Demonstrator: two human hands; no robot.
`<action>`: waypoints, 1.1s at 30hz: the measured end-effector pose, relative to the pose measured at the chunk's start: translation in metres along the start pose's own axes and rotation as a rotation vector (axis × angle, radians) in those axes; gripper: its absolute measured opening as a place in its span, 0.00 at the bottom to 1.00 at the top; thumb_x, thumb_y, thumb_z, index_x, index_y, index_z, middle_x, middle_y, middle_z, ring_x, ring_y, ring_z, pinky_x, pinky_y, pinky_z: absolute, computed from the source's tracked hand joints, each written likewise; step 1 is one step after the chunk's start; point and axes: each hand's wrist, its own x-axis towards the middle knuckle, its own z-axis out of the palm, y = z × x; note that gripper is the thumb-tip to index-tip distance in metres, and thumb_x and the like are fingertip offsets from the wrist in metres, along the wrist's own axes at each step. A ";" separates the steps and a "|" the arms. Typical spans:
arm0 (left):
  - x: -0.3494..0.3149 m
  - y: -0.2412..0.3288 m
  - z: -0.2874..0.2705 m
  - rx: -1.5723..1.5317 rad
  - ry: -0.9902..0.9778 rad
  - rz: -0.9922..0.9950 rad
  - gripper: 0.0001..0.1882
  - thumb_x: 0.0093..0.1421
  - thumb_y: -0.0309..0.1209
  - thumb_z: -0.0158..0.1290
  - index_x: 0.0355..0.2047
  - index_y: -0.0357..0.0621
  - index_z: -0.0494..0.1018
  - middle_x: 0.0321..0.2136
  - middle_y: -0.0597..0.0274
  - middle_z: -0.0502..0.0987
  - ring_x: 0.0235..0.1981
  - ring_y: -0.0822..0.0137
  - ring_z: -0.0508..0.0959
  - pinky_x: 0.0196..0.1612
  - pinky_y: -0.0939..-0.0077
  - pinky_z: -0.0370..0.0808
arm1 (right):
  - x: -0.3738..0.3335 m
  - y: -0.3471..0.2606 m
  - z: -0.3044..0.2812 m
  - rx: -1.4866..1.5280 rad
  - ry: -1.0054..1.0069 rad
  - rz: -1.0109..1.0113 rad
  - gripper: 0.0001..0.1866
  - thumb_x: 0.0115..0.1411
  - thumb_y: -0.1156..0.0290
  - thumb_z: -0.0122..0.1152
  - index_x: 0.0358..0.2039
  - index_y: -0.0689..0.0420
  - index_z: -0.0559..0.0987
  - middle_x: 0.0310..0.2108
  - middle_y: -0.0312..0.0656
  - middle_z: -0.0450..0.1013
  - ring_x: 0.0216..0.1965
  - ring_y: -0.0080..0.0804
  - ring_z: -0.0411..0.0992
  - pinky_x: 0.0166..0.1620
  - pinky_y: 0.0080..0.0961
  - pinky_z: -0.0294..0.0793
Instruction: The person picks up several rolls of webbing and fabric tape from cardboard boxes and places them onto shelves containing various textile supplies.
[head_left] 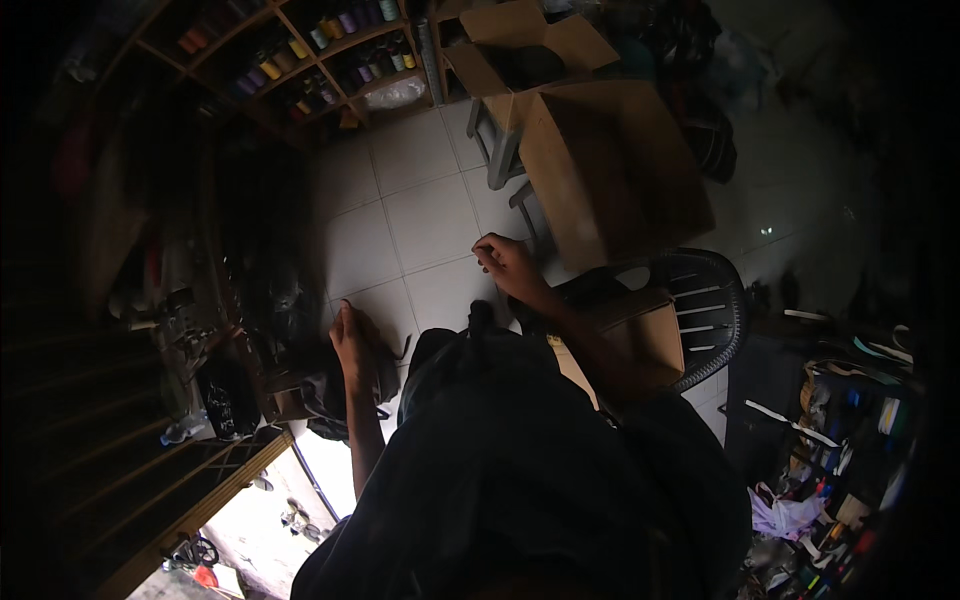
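My left hand (348,338) hangs at my left side, beside a dark bag (378,365). I see its thumb side; most of the fingers are hidden, so its grip is unclear. My right hand (508,266) is raised over the tiled floor, ahead of my body. Its fingers are curled in, and nothing shows in them. Below that forearm, a small open cardboard box (648,345) rests on a black plastic chair (712,320). Just beyond the right hand stands a tall cardboard box (570,175).
Another open cardboard box (510,100) sits on a grey stool (500,160) ahead. A wooden shelf (345,45) with thread spools stands at the far left. Cluttered small goods (820,480) fill the right side. Daylight comes through an opening (270,510) at the lower left.
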 end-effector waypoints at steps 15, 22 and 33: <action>0.304 0.081 0.122 0.169 -0.538 0.068 0.09 0.64 0.29 0.48 0.41 0.37 0.71 0.24 0.62 0.72 0.22 0.76 0.69 0.25 0.81 0.67 | 0.211 0.038 -0.040 0.028 0.382 0.299 0.07 0.60 0.73 0.55 0.35 0.64 0.76 0.25 0.43 0.76 0.24 0.26 0.75 0.27 0.22 0.75; 0.421 0.101 0.259 0.516 -0.845 0.223 0.11 0.61 0.30 0.51 0.42 0.40 0.72 0.26 0.61 0.77 0.27 0.74 0.75 0.29 0.80 0.72 | 0.268 0.074 -0.064 0.038 0.615 0.374 0.07 0.60 0.73 0.54 0.36 0.64 0.75 0.23 0.43 0.75 0.23 0.25 0.75 0.26 0.20 0.72; 0.527 0.022 0.469 1.024 -1.178 0.826 0.28 0.50 0.33 0.60 0.50 0.38 0.65 0.49 0.45 0.68 0.51 0.44 0.66 0.51 0.58 0.66 | 0.358 0.147 -0.134 0.150 0.777 0.506 0.09 0.61 0.72 0.50 0.38 0.64 0.74 0.27 0.47 0.76 0.27 0.32 0.76 0.31 0.27 0.74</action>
